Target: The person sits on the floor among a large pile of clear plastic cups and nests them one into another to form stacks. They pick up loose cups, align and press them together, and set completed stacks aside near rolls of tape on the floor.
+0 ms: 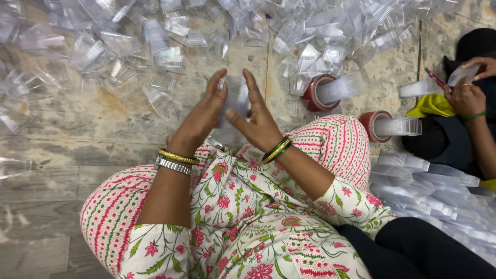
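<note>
Hands press together on a clear, thin plastic piece [235, 101]: left hand [199, 121] and right hand [258, 121], fingers straight and close. Clear plastic cups [165, 57] lie scattered on the stone floor [77, 129].

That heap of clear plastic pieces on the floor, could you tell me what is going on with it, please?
A person sitting on the floor holds a clear plastic piece between the left hand and right hand, above their lap. Loose clear plastic pieces lie scattered over the floor ahead. To the right, nested stacks rest in red tape rolls, with more stacks laid by. A co-worker's hands hold another stack.
</note>
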A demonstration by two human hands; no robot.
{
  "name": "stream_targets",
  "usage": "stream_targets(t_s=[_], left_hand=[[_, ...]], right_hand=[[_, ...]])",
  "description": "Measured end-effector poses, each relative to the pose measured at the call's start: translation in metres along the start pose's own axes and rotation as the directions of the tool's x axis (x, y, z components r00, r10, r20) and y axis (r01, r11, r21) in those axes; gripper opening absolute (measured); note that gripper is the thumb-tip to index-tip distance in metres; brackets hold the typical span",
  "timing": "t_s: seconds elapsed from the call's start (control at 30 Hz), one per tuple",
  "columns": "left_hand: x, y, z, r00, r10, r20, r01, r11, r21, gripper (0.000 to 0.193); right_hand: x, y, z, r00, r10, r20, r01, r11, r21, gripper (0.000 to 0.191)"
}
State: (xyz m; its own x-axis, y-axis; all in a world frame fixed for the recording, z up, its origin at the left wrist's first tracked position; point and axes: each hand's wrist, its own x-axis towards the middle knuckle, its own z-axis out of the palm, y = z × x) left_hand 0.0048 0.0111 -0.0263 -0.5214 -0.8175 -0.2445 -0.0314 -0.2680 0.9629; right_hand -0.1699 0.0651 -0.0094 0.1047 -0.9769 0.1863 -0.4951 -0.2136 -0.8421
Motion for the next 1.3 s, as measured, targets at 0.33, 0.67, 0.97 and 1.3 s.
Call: stream_targets(t_s=[0.33, 0.67, 0.97, 1.3], left_hand=[[0.001, 0.024, -0.03, 0.974, -0.007, -0.226, -0.117, 0.839, -0.531, 0.067], [0.013, 0.008, -0.032, 0.821, -0.176, -0.543, -0.146, 0.855, -0.498, 0.043], [0.026, 0.0, -0.024, 0.81, -0.175, -0.56, -0.119, 0.886, -0.448, 0.035], [0.037, -0.011, -0.031, 0.796, -0.133, -0.59, -0.121, 0.921, -0.371, 0.034]], right_hand=[[0.022, 0.097, -0.179, 0.853, 0.231, -0.468, 0.02, 0.881, 0.473, 0.095], [-0.015, 0.162, -0.358, 0.651, 0.713, -0.26, -0.649, 0.345, -0.678, 0.105], [0.01, 0.212, -0.297, 0.21, 0.95, 0.23, 0.064, 0.222, -0.973, 0.081], [0.011, 0.142, -0.298, 0.865, 0.259, -0.43, -0.497, 0.56, -0.663, 0.028]])
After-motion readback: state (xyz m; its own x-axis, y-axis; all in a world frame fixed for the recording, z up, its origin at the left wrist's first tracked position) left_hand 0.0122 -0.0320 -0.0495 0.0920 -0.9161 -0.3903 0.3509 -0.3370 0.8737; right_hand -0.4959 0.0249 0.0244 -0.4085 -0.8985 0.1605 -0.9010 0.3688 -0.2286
